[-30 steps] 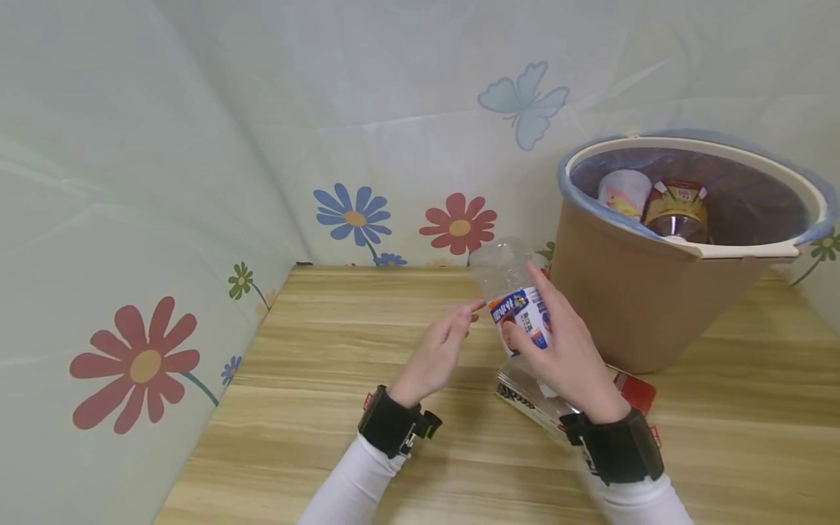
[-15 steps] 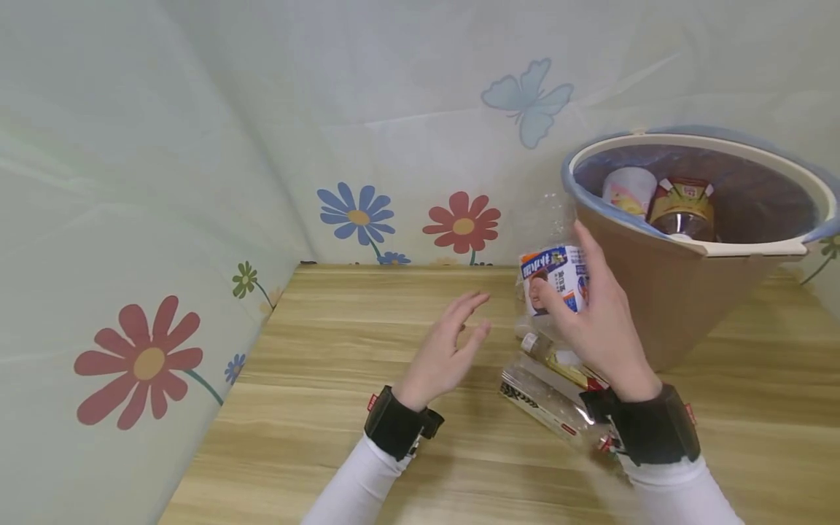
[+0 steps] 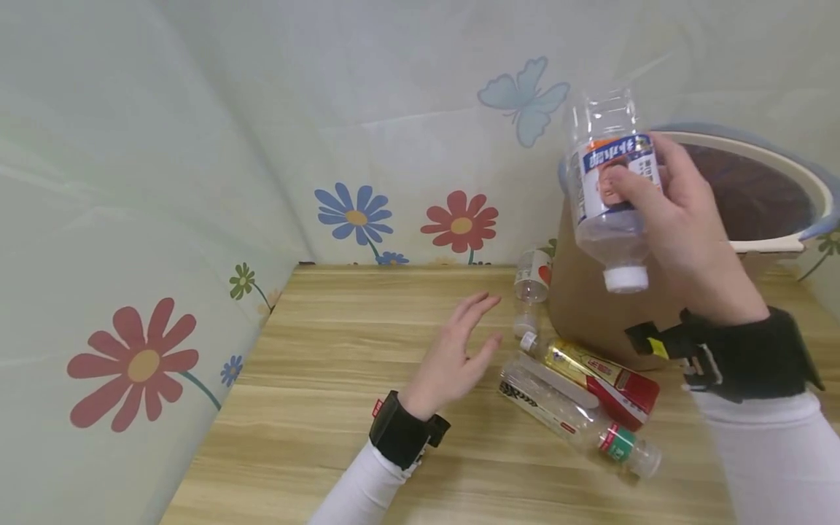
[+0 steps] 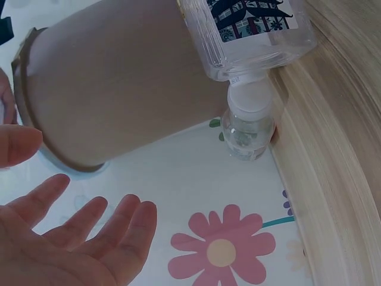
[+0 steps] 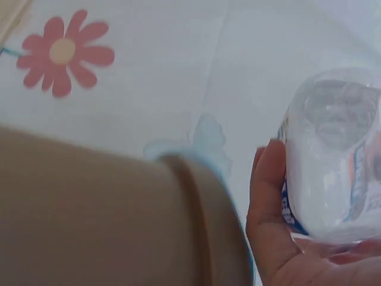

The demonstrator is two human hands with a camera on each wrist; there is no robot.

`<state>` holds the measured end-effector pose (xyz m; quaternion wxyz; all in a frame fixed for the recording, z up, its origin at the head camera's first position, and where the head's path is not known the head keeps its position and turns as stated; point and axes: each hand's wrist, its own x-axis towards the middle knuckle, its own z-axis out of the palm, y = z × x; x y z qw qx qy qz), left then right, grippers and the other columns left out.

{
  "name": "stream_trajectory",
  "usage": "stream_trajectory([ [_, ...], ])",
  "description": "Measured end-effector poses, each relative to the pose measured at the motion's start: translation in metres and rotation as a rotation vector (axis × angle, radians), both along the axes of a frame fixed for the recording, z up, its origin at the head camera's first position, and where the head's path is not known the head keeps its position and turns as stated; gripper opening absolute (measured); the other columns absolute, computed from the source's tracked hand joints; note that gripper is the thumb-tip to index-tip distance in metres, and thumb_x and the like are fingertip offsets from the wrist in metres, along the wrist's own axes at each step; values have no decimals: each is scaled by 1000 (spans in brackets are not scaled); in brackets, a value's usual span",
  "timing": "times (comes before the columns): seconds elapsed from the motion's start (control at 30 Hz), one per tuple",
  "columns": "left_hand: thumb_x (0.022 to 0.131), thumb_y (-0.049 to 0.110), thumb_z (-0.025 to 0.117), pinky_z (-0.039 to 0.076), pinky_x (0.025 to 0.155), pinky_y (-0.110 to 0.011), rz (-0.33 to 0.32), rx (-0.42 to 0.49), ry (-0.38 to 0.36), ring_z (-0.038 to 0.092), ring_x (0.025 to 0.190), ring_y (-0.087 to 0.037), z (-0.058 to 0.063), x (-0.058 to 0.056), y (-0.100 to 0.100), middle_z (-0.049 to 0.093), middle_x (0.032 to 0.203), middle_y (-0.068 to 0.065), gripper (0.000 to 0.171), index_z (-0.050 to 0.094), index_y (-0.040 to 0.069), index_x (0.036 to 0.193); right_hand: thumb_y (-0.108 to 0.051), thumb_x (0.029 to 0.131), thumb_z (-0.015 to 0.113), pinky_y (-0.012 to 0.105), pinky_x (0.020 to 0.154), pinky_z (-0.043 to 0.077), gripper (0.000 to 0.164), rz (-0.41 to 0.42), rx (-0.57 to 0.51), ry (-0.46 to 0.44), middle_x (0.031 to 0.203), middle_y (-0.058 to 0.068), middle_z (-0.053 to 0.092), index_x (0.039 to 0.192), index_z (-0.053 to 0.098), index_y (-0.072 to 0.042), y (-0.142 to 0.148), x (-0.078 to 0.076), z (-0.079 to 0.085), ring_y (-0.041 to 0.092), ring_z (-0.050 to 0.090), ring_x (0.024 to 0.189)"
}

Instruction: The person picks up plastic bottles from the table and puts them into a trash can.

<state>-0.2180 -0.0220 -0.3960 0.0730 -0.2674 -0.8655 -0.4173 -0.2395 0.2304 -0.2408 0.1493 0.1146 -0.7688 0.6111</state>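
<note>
Clear plastic bottle (image 3: 593, 208), upper right, gripped by right hand (image 3: 692, 230); left hand (image 3: 449, 361) lower centre, fingers spread, empty. Likely carry step; next probably needs height over bin (image 3: 580, 313).

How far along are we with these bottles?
Done: the clear plastic bottle with a blue-and-white label is off the wooden table; what the tan, cream-rimmed bin holds can't be made out. In hand: the right hand grips that bottle, cap down; the left hand is free. Apparently left, on the table: a gold-and-red container, a clear plastic bottle with a green-and-red band and a white-labelled clear bottle.
</note>
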Motion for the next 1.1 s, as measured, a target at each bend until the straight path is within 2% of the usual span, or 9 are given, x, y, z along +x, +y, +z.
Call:
stream_trajectory([
  [0.1,102,23,54,38,119,-51,-8,6,-9,43,146,-29,1,1,1,35,163,-11,54,41,12,153,-22,100,58,13,69,51,57,-12,-150,-16,117,-5,56,152,33,-17,19,-13,9,8,59,96],
  [0.17,102,23,54,40,119,-51,-12,12,-13,44,146,-29,0,1,1,35,163,-11,54,41,12,153,-21,101,54,12,69,50,56,-70,-142,-32,117,-7,54,152,32,-19,32,-20,15,7,57,96],
  [0.33,101,23,55,41,117,-52,-12,16,-17,45,145,-30,-1,0,2,35,162,-11,54,42,12,153,-25,100,41,13,88,47,64,-352,195,-92,141,-2,45,159,16,-26,59,-26,26,3,48,109],
  [0.43,101,23,55,41,117,-52,-10,10,-13,45,145,-30,-3,0,1,35,163,-11,54,42,13,153,-30,96,42,18,106,39,75,-520,339,-93,162,11,29,162,8,-26,66,-28,26,12,43,129],
  [0.5,101,22,56,41,117,-52,-12,9,-10,45,145,-30,-3,-1,1,35,163,-12,54,42,13,152,-31,93,41,19,99,39,76,-608,412,-66,160,13,31,163,10,-24,70,-29,25,18,41,129],
  [0.6,101,21,56,41,118,-52,-12,9,-9,44,145,-30,-4,-2,1,34,163,-12,54,42,12,152,-32,92,38,36,112,36,76,-664,478,-55,165,19,22,163,14,-19,72,-29,22,34,32,141],
  [0.7,101,21,56,41,117,-51,-10,12,-6,45,145,-30,-4,-2,0,35,162,-11,54,42,12,152,-28,92,35,61,122,21,74,-649,545,-43,164,26,21,161,20,-8,75,-27,20,44,22,149],
  [0.77,101,21,56,42,117,-51,-9,12,-4,46,144,-30,-4,-2,0,35,162,-11,54,43,12,152,-30,91,33,67,119,19,73,-622,613,-75,162,32,20,159,24,-3,78,-27,17,47,17,152],
  [1.1,101,22,56,43,116,-51,-16,3,-5,47,143,-30,-3,-2,1,36,161,-11,53,44,12,151,-26,88,36,70,89,31,63,-471,836,-158,134,52,34,138,46,12,97,-33,3,62,25,133],
])
